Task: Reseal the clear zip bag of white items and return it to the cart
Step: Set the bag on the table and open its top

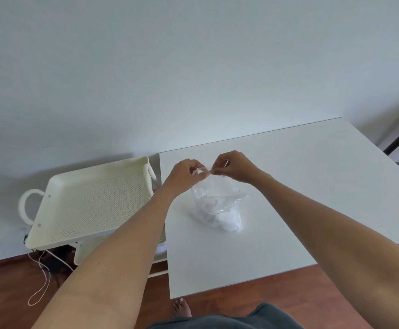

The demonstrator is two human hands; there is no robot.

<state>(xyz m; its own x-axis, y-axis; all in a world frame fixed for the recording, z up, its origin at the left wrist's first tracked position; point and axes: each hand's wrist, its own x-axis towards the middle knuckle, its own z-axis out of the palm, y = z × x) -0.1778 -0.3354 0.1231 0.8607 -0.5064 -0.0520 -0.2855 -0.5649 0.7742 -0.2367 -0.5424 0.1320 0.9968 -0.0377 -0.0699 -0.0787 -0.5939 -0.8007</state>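
White worktop [312, 186] against pale wall. Clear zip bag [217, 205] of white items [229, 222] standing at worktop centre. Left hand [185, 173] and right hand [234, 167] at 12 o'clock of bag, each grip pinching top edge. Cream perforated cart [87, 203] at 9 o'clock, beside worktop.

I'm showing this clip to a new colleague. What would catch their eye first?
Most likely the two hands meeting mid-frame, left hand and right hand, both pinching the top edge of a clear zip bag of white items standing on the white table. Next, the cream perforated cart just left of the table.
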